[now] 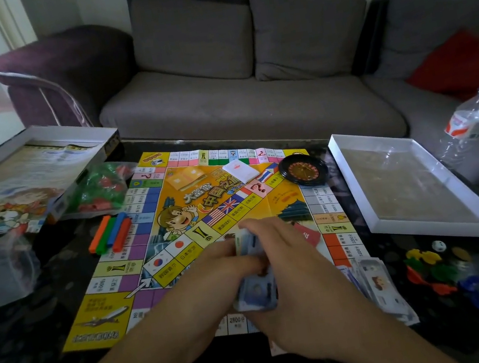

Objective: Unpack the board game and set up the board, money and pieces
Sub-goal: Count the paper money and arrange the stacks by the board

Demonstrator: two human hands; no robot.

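Both hands, left hand [214, 267] and right hand [289, 267], are gripping a blurred bluish stack of paper play money [256, 285] above the yellow game board [174, 210]; fingers [258, 228] are curling round it, hiding its middle.

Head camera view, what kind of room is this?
Most likely a home living room: a grey sofa with cushions stands behind a low dark coffee table, where a board game is spread out.

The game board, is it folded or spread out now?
Spread out. The game board lies flat on the dark table, its edge squares visible on all sides.
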